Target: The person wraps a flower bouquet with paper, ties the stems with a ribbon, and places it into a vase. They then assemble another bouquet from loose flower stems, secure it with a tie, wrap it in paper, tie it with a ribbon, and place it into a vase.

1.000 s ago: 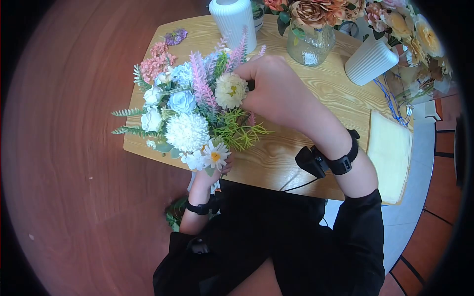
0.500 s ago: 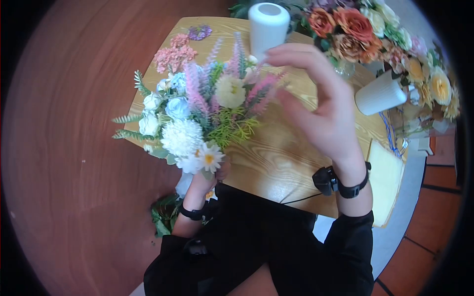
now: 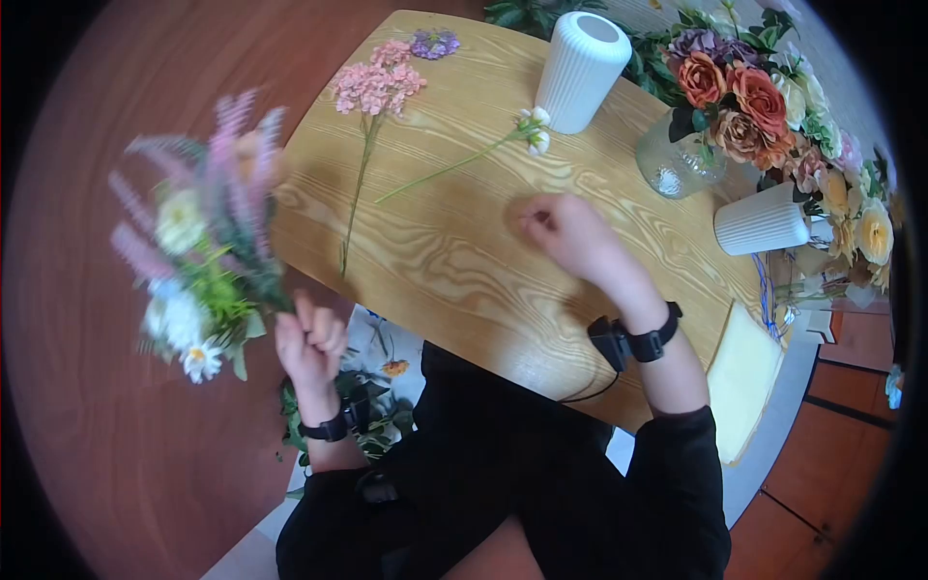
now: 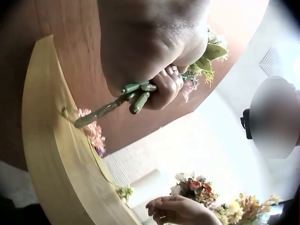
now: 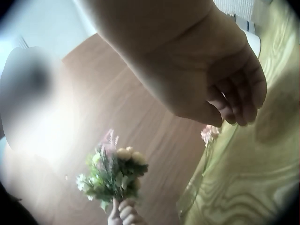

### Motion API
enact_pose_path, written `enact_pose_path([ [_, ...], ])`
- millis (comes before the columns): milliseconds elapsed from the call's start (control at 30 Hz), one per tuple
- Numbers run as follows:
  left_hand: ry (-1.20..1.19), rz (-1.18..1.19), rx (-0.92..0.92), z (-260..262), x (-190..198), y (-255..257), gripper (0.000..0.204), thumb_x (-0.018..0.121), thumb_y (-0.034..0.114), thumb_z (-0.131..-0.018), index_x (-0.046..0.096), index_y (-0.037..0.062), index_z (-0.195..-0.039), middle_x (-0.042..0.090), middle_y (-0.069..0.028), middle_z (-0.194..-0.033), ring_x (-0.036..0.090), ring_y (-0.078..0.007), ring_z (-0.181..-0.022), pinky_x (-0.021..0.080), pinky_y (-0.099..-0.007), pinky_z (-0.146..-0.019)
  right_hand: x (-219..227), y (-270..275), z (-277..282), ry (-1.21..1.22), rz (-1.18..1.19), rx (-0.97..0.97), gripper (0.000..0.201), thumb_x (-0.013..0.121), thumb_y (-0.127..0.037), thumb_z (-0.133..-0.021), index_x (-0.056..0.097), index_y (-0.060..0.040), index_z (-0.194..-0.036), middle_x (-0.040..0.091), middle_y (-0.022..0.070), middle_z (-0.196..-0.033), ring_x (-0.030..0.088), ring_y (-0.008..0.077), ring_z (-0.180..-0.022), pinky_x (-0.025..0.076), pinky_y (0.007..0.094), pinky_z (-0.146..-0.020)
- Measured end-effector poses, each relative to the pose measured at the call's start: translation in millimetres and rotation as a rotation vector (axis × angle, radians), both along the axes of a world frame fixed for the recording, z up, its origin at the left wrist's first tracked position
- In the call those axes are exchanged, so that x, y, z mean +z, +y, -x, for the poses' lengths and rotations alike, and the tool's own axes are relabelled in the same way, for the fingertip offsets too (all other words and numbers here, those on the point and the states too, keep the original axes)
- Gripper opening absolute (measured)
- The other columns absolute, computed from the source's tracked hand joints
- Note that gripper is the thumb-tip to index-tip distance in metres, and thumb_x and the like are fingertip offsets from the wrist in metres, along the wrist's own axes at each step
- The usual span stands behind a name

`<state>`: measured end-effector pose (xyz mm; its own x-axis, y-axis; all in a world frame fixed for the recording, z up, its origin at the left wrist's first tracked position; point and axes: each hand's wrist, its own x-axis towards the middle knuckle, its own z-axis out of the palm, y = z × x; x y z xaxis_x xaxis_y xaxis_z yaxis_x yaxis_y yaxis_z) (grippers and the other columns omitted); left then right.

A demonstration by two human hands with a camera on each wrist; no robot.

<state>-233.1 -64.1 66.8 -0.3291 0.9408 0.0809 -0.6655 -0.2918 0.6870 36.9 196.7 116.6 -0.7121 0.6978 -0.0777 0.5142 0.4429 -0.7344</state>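
My left hand [image 3: 311, 346] grips a mixed bouquet [image 3: 217, 256] by its stems, holding it out beyond the table's left edge. Pink and lavender spikes, cream and white blooms and a daisy show in it, blurred in the head view. Cut green stem ends [image 4: 101, 112] poke out below the fist in the left wrist view. Over the middle of the wooden table [image 3: 435, 280], my right hand [image 3: 575, 242] has its fingers loosely curled, holding nothing. A white-budded stem [image 3: 532, 130] lies just beyond it, and a pink flower stem [image 3: 377, 89] lies farther left.
A small purple flower [image 3: 434, 43] lies at the far left corner. White ribbed vase [image 3: 583, 77] stands at the back; a glass vase [image 3: 677, 159] of roses and a tilted white vase [image 3: 762, 224] are at right. Yellowish sheets [image 3: 744, 382] lie at the right edge.
The bouquet has swung left with my left hand, from over the table to above the floor, uncovering the pink and white-budded stems. My right hand has left the blooms, its spread fingers now curling loosely.
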Motion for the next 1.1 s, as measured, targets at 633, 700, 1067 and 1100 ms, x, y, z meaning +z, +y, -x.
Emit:
enact_pose_path([
  [633,0.25,0.258,0.235,-11.3,4.6,-7.9,0.033,0.041,0.037,-0.106,0.038,0.0102,-0.088,0.026,0.0043,-0.063,0.021,-0.0054,-0.049,0.016,-0.0222,-0.043,-86.9,49.3,69.4,0.069,-0.42,-0.196,0.014,0.063,-0.007,-0.085,0.059,-0.0003,-0.097,0.065,0.0231,-0.083,0.066,0.0397,-0.076,0.053,0.0465,-0.068],
  [700,0.271,0.293,0.236,-15.4,4.4,-1.4,0.036,0.045,0.038,-0.105,0.036,0.011,-0.083,0.027,0.0035,-0.065,0.022,-0.0064,-0.049,0.017,-0.0233,-0.043,-70.7,48.0,56.8,0.165,-0.309,-0.29,0.02,0.065,-0.001,-0.08,0.06,0.0,-0.099,0.065,0.019,-0.071,0.067,0.0394,-0.073,0.054,0.0446,-0.066],
  [1067,1.205,0.615,0.467,-37.1,-48.8,19.9,0.023,0.051,-0.003,-0.088,0.064,-0.0017,-0.107,0.068,-0.013,-0.087,0.066,-0.0283,-0.085,0.052,-0.0365,-0.075,12.8,28.5,-36.0,0.429,0.14,-0.286,0.011,0.067,-0.008,-0.092,0.069,0.0004,-0.099,0.069,0.0028,-0.088,0.063,0.0106,-0.073,0.05,0.0232,-0.07],
  [1100,1.201,0.621,0.479,-39.8,-45.5,24.9,0.023,0.051,-0.003,-0.088,0.064,-0.0017,-0.107,0.068,-0.013,-0.087,0.066,-0.0283,-0.085,0.052,-0.0365,-0.075,22.2,23.7,-44.3,0.428,0.139,-0.273,0.011,0.067,-0.008,-0.092,0.069,0.0004,-0.099,0.069,0.0028,-0.088,0.063,0.0106,-0.073,0.05,0.0232,-0.07],
])
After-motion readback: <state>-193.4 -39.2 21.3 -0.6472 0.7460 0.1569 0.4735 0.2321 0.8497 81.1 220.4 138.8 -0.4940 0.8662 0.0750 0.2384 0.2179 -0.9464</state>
